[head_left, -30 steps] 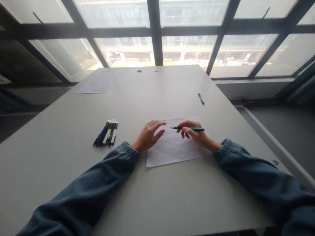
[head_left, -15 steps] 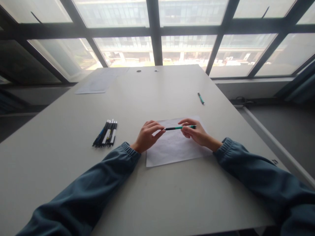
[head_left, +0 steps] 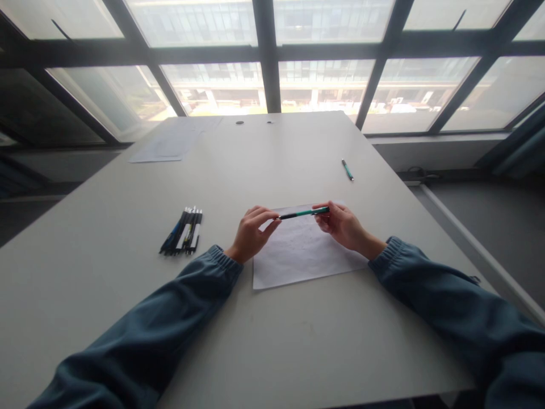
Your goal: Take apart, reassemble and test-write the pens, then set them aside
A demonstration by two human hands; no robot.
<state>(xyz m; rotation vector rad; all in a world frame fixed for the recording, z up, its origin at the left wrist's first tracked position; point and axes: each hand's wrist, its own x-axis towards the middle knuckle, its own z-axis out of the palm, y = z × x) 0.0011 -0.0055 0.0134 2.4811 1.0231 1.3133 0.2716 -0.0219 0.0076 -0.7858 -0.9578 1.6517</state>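
A green pen [head_left: 303, 213] is held level just above a white sheet of paper [head_left: 298, 255] on the grey table [head_left: 264, 318]. My left hand [head_left: 251, 233] pinches the pen's dark tip end with curled fingers. My right hand [head_left: 343, 224] grips the other, green end. Both hands hover over the sheet's far half. Faint marks show on the paper.
A bundle of several dark pens [head_left: 183, 231] lies to the left of my left hand. Another green pen [head_left: 348, 170] rests near the table's right edge. A second sheet [head_left: 170, 145] lies at the far left corner. Windows stand behind the table.
My right hand brought the pen leftward and a little up off the paper. My left hand lifted from the sheet and closed its fingers on the pen's tip end.
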